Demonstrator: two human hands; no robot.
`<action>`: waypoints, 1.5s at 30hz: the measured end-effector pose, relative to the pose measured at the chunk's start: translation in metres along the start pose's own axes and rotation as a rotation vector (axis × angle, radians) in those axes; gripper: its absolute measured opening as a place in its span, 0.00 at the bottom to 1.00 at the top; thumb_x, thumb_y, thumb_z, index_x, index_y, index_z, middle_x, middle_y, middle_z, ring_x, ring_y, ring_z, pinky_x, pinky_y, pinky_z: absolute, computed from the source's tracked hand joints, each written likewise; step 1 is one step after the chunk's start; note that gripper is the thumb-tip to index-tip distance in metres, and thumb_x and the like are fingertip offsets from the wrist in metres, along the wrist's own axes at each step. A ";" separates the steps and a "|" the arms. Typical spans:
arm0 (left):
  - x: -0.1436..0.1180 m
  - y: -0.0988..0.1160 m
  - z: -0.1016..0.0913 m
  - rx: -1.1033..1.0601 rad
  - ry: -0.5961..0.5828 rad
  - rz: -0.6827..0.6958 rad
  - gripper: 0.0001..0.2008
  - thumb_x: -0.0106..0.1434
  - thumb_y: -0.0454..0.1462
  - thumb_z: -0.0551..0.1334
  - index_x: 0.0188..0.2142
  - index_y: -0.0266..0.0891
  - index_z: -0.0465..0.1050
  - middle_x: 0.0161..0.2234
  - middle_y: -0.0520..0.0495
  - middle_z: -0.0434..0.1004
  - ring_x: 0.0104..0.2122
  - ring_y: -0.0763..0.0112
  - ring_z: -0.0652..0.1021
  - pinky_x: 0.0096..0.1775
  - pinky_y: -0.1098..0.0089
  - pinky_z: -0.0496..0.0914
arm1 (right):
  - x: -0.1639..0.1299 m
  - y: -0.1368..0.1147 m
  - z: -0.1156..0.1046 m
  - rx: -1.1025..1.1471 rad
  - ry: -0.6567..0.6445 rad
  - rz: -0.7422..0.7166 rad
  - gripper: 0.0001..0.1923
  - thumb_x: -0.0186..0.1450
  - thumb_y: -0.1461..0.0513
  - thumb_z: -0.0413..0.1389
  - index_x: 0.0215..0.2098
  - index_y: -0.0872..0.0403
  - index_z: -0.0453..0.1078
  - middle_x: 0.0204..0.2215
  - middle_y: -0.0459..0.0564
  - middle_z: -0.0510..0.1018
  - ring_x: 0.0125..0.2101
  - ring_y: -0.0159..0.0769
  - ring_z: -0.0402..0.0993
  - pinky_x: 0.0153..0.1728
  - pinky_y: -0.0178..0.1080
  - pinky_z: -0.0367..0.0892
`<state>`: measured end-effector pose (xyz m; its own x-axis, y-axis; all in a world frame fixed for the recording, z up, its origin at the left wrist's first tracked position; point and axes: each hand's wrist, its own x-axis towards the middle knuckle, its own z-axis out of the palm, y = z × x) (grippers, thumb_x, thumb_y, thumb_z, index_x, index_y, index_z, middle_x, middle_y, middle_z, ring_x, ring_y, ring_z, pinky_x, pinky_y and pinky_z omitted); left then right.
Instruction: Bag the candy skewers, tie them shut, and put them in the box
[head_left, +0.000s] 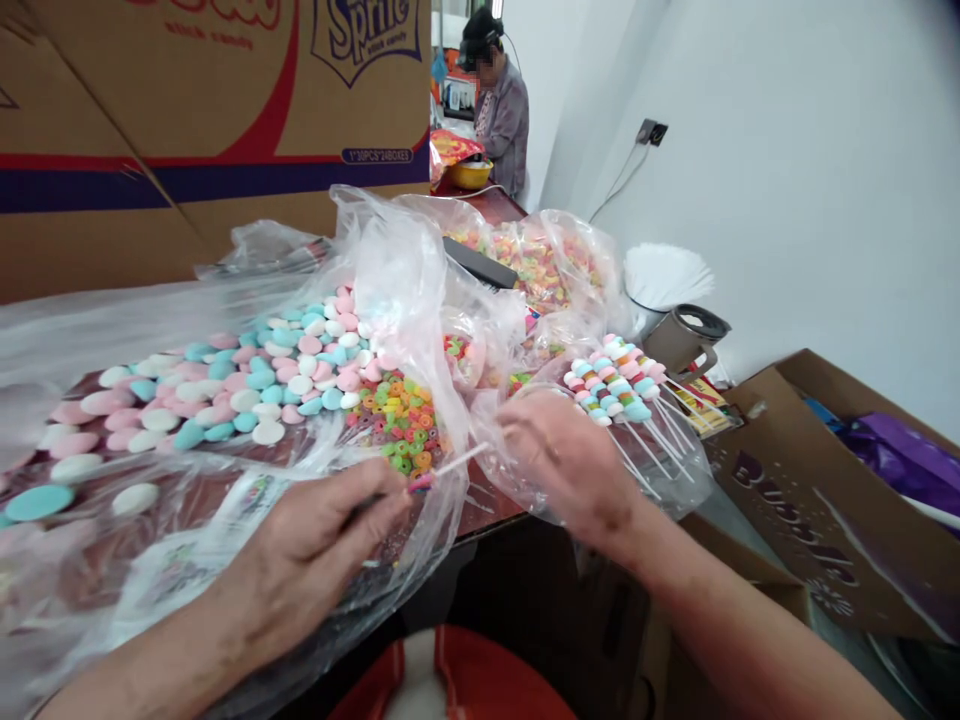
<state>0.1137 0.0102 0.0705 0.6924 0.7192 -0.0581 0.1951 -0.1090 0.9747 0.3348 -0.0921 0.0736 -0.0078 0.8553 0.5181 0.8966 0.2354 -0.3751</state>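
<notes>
At the bench's near edge the left hand (pixel 315 550) pinches one thin white stick (pixel 457 462), a pink bead at its gripped end, angled up toward the right hand (pixel 570 462). That hand is closed with fingertips together on the stick's far tip; whether a ring sits there I cannot tell. Just behind lies a small heap of ring candies (pixel 397 420), too many to count, within reach on open plastic sheeting (pixel 225 470). Left of it spread flat candy discs (pixel 262 375). Toward the right edge lie roughly eight threaded sticks (pixel 619 385). Farther along stand a bag of rings (pixel 540 265), and another person (pixel 501 110).
</notes>
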 end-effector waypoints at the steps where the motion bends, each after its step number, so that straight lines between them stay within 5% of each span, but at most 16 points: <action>1: 0.001 0.002 -0.001 -0.009 0.003 -0.030 0.10 0.56 0.42 0.68 0.22 0.41 0.75 0.19 0.52 0.71 0.18 0.74 0.67 0.20 0.75 0.60 | 0.002 0.009 -0.007 -0.042 -0.044 0.155 0.15 0.73 0.63 0.43 0.42 0.56 0.72 0.39 0.52 0.79 0.41 0.36 0.72 0.44 0.39 0.63; 6: 0.001 0.004 0.006 -0.212 -0.003 -0.193 0.11 0.59 0.43 0.66 0.24 0.40 0.72 0.22 0.51 0.74 0.17 0.75 0.70 0.19 0.77 0.59 | 0.014 0.036 -0.004 -0.431 -0.642 0.567 0.16 0.70 0.60 0.47 0.41 0.58 0.76 0.39 0.58 0.81 0.40 0.45 0.77 0.38 0.40 0.66; 10: -0.002 0.000 0.013 -0.292 -0.031 -0.248 0.11 0.61 0.41 0.65 0.25 0.39 0.71 0.24 0.51 0.75 0.17 0.77 0.70 0.19 0.78 0.57 | 0.018 0.041 0.018 -0.468 -0.725 0.613 0.15 0.67 0.63 0.49 0.40 0.60 0.77 0.35 0.61 0.82 0.39 0.48 0.79 0.35 0.40 0.67; 21: 0.000 -0.002 0.014 -0.430 -0.022 -0.287 0.10 0.61 0.40 0.64 0.26 0.39 0.69 0.24 0.51 0.77 0.16 0.78 0.70 0.19 0.77 0.58 | 0.011 0.050 0.001 -0.542 -0.685 0.618 0.20 0.71 0.60 0.42 0.51 0.58 0.71 0.45 0.60 0.80 0.46 0.47 0.77 0.42 0.41 0.68; 28: -0.003 -0.002 0.020 -0.416 -0.022 -0.244 0.11 0.61 0.41 0.64 0.26 0.38 0.69 0.24 0.50 0.77 0.16 0.78 0.70 0.19 0.78 0.57 | 0.017 0.034 0.015 -0.501 -0.719 0.588 0.15 0.68 0.65 0.47 0.42 0.58 0.76 0.36 0.60 0.82 0.40 0.47 0.79 0.36 0.40 0.68; 34: -0.002 -0.001 0.021 -0.425 -0.007 -0.280 0.11 0.61 0.41 0.64 0.26 0.38 0.67 0.25 0.51 0.78 0.16 0.78 0.70 0.19 0.78 0.56 | 0.008 0.045 0.006 -0.458 -0.588 0.515 0.17 0.71 0.63 0.43 0.45 0.54 0.73 0.42 0.55 0.80 0.41 0.42 0.76 0.37 0.37 0.64; 45: 0.001 -0.005 0.027 -0.484 -0.042 -0.249 0.11 0.62 0.40 0.63 0.26 0.38 0.68 0.24 0.51 0.78 0.15 0.80 0.71 0.18 0.80 0.55 | -0.006 0.060 0.001 -0.270 -0.293 0.603 0.16 0.67 0.64 0.47 0.48 0.53 0.73 0.31 0.48 0.80 0.31 0.37 0.72 0.31 0.34 0.58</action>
<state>0.1318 -0.0067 0.0596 0.6955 0.6534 -0.2989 0.0217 0.3967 0.9177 0.3885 -0.0827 0.0471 0.4381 0.8981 0.0390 0.8604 -0.4064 -0.3075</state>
